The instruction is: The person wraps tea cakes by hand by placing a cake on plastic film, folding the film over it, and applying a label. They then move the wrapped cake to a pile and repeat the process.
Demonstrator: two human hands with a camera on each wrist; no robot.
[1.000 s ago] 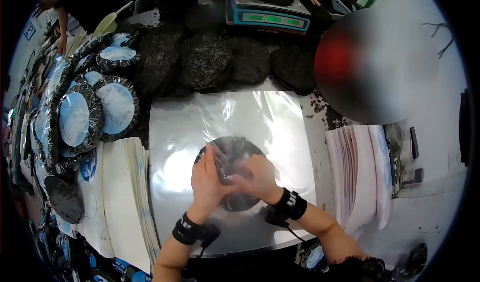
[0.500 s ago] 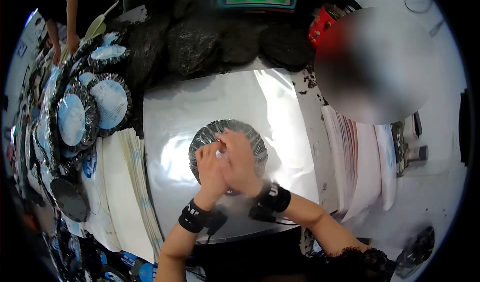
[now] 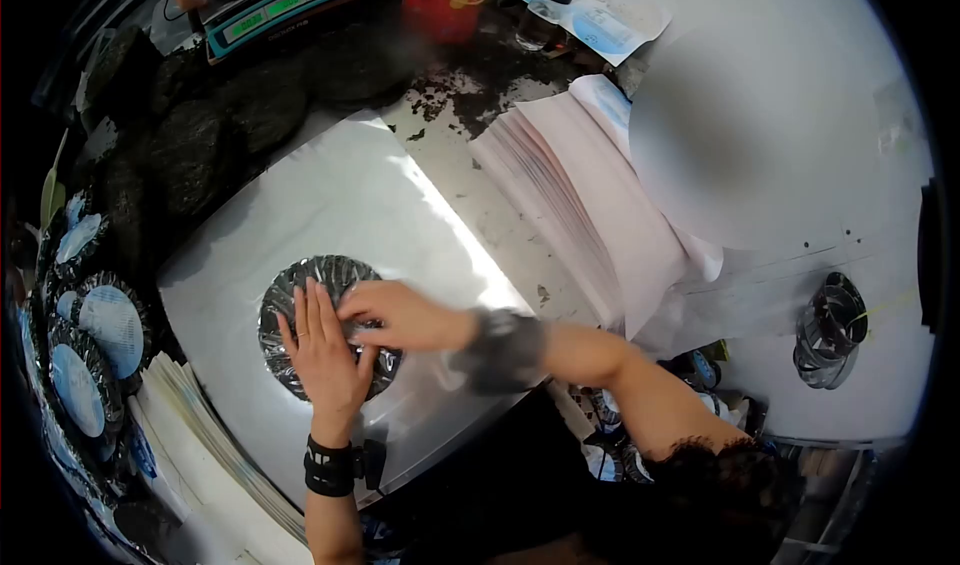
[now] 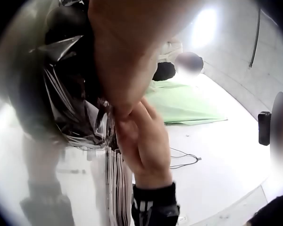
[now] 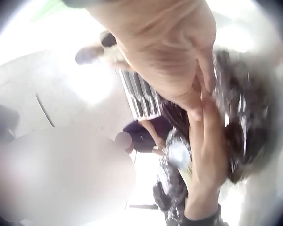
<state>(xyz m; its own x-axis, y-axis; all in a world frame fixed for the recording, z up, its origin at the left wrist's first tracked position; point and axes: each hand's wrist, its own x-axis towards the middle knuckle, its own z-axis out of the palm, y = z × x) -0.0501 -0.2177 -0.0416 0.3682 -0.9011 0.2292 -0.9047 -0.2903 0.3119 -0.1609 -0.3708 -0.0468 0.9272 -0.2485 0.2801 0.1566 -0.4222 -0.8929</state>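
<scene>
A round dark disc (image 3: 275,323) wrapped in clear, wrinkled film lies on a shiny sheet (image 3: 300,195). My left hand (image 3: 328,353) rests flat on its middle, fingers extended. Just to the right, my right hand (image 3: 408,317) is over the disc's right side with bent fingers, its thumb near the left hand; whether it pinches film is hidden. The left wrist view shows the glossy wrapped disc (image 4: 70,106) beside both hands. In the right wrist view, my right hand (image 5: 165,52) meets the left hand (image 5: 207,150) beside the disc (image 5: 247,106).
Pink-white paper sheets (image 3: 590,200) lie to the right and pale sheets (image 3: 205,435) at lower left. Wrapped discs with blue labels (image 3: 108,330) are piled at far left. Dark discs (image 3: 180,155), a scale (image 3: 285,7), a red container (image 3: 445,3) and a jar (image 3: 543,13) stand behind.
The head view has turned right, shifting the scene leftward. My hands have gone from being clasped together over the disc to the left lying flat and the right beside it.
</scene>
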